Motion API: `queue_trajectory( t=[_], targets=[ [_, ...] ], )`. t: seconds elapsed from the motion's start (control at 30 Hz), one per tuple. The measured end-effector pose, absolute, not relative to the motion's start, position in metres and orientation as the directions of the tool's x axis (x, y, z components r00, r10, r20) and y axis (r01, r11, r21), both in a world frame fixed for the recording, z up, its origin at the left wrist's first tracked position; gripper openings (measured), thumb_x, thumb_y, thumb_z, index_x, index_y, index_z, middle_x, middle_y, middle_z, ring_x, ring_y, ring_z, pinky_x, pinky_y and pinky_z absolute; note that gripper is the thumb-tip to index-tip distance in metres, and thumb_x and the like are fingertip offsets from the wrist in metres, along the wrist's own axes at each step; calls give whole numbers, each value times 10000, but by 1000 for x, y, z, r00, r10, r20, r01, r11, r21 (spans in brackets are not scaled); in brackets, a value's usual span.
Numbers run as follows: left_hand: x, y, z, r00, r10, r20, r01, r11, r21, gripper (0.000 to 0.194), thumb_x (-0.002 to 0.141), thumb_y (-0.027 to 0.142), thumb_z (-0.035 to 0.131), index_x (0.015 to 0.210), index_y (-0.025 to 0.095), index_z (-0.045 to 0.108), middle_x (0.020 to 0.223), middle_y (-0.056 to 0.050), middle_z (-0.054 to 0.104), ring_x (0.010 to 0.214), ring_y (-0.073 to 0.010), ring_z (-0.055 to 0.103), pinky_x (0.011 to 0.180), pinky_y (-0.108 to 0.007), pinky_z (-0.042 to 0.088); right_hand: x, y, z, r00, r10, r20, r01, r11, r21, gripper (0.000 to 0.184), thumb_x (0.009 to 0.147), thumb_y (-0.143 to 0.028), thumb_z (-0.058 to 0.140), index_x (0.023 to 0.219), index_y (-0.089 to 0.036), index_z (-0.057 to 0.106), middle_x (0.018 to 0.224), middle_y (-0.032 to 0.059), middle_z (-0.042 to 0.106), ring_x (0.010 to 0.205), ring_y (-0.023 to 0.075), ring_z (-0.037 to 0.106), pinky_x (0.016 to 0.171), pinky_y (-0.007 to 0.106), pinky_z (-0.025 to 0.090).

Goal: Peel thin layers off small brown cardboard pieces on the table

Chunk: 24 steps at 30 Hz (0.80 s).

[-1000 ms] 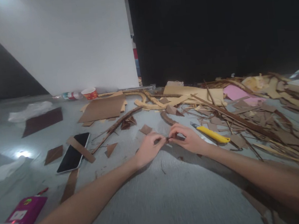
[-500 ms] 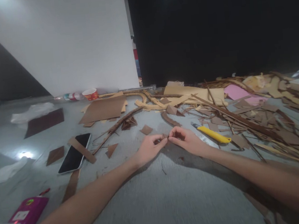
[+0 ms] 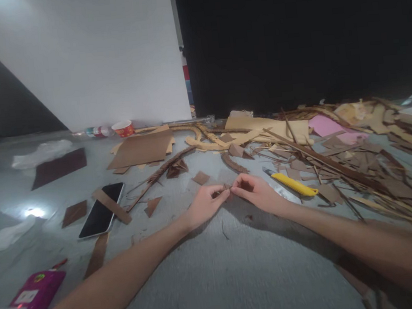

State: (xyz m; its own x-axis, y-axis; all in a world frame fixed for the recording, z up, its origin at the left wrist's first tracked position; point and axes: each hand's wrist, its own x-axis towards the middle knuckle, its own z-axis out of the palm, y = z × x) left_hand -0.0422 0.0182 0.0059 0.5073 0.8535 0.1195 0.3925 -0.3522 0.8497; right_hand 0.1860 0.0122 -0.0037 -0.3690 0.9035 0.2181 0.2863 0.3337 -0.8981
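My left hand [image 3: 204, 204] and my right hand [image 3: 257, 193] meet fingertip to fingertip above the grey table. Both are closed in a pinch on a small brown piece [image 3: 226, 187], mostly hidden by the fingers; its exact kind I cannot make out. Just beyond the fingers lie a curved braided brown strip [image 3: 234, 164] and a flat brown scrap [image 3: 201, 177]. A yellow utility knife [image 3: 295, 184] rests to the right of my right hand, its blade end pointing away to the left.
A phone [image 3: 100, 214] with a brown strip across it lies left, near a magenta device [image 3: 37, 292]. Brown sheets [image 3: 140, 150], a red paper cup [image 3: 123, 128] and braided tan strips [image 3: 208, 142] line the back. Scraps [image 3: 366, 156] and a pink sheet [image 3: 330, 127] cover the right.
Both hands stay pinched together in nearly the same place, with only a slight shift of the fingers. The whole view has moved very slightly; the things on the table look unchanged.
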Motion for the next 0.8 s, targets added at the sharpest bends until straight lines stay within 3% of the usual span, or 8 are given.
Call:
queue_trajectory(
  t=[0.43, 0.67, 0.8],
  targets=[
    [-42, 19, 4, 523, 842, 135, 391, -377, 839, 518, 1072, 573, 510, 805, 179, 715, 797, -28, 693, 783, -193, 603, 750, -315, 433, 181, 9, -8, -289, 923, 255, 328, 346, -879, 299, 1018, -480, 670, 861, -225, 678, 768, 4, 654, 716, 169, 582, 677, 300, 494],
    [-41, 15, 7, 504, 847, 170, 397, -401, 826, 533, 1062, 608, 542, 752, 187, 647, 728, -6, 606, 730, -172, 546, 692, -293, 396, 180, 8, -8, -292, 923, 251, 353, 348, -868, 327, 1027, -512, 651, 879, -220, 673, 773, 14, 672, 722, 173, 598, 674, 301, 494],
    [-41, 17, 7, 505, 848, 159, 386, -387, 837, 482, 1062, 556, 559, 785, 184, 690, 762, -10, 665, 767, -177, 596, 735, -290, 421, 179, 7, -5, -273, 937, 216, 330, 303, -894, 371, 1019, -562, 648, 884, -218, 677, 775, 13, 678, 728, 171, 601, 692, 301, 498]
  ],
)
